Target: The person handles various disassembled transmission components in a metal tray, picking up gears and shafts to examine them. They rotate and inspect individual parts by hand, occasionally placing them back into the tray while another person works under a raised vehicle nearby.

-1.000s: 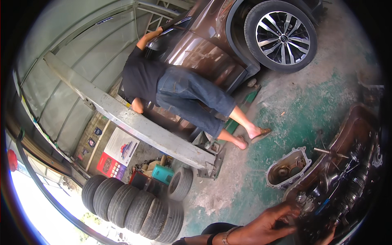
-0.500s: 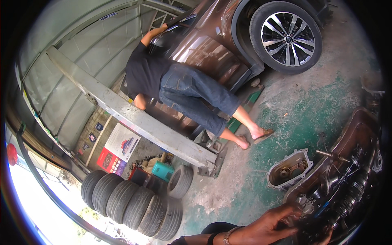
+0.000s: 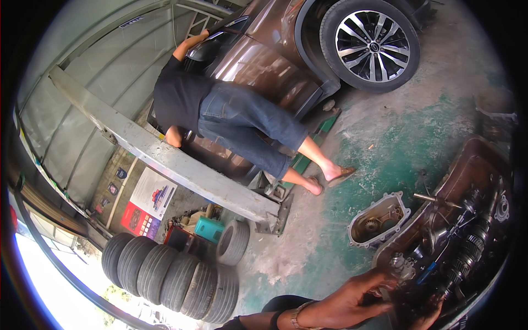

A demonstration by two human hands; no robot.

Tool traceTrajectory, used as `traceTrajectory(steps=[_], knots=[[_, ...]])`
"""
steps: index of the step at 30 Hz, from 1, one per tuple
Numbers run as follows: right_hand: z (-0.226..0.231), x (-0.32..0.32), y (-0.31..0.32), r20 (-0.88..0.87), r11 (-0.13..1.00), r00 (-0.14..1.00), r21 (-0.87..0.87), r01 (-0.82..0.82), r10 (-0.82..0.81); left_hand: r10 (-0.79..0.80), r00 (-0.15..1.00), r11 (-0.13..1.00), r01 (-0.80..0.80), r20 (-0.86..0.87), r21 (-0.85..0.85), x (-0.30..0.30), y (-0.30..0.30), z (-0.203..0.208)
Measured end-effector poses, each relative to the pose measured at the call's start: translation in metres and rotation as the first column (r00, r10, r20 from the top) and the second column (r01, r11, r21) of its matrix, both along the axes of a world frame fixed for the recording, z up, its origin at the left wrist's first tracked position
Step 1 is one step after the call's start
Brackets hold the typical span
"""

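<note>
My left hand (image 3: 357, 297), with a metal watch band on the wrist, reaches over the near end of a dark, oily brown tray (image 3: 473, 157). Its fingers curl together; what they hold, if anything, is lost in shadow. Part of my right hand (image 3: 430, 314) shows at the lower edge, its fingers mostly hidden. Beside it lies a toothed gear shaft (image 3: 466, 258). Between the hands and the shaft are a blue-handled screwdriver (image 3: 427, 272) and a small cast metal part (image 3: 403, 266). A metal rod (image 3: 434, 200) juts over the tray's rim.
An open metal gearbox housing (image 3: 379, 221) sits on the green-stained floor. Beyond it, another person (image 3: 236, 110) leans into a brown car (image 3: 275, 71). A grey lift post (image 3: 165, 157) slants across the left. Several tyres (image 3: 159, 272) stand in a row, with one more tyre (image 3: 232, 243) nearby.
The whole scene has shifted slightly left in the picture as my head turned. My left hand stays by the tray with its fingers curled. The other person keeps the same pose.
</note>
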State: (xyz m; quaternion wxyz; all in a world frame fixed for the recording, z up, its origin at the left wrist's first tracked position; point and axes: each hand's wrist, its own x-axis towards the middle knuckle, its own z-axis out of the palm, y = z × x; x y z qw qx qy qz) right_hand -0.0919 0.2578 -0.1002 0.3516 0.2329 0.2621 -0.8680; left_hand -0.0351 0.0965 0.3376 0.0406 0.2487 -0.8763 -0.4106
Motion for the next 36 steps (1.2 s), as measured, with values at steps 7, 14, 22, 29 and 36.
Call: traceTrajectory(steps=[7, 14, 22, 29, 36], knots=[[-0.01, 0.003, -0.014, 0.092, 0.992, 0.996, 0.126, -0.017, 0.005, 0.056, 0.998, 0.993, -0.055, -0.004, 0.106, -0.004, 0.003, 0.006], [0.001, 0.0, -0.021, 0.145, 0.972, 0.988, 0.235, 0.016, -0.051, 0.063, 0.998, 0.942, -0.061, 0.004, 0.331, 0.003, -0.004, 0.005], [0.049, 0.0, -0.043, 0.159, 0.948, 0.951, 0.22, 0.229, -0.266, 0.265, 0.963, 0.948, -0.269, 0.048, 0.172, -0.001, 0.003, 0.002], [0.069, -0.01, -0.056, 0.176, 0.928, 0.946, 0.308, 0.209, -0.272, 0.266, 0.961, 0.955, -0.252, -0.078, 0.154, -0.002, 0.009, -0.005], [0.072, -0.008, -0.054, 0.125, 0.922, 0.96, 0.332, 0.198, -0.252, 0.257, 0.964, 0.963, -0.248, -0.073, 0.108, -0.004, 0.009, -0.008]])
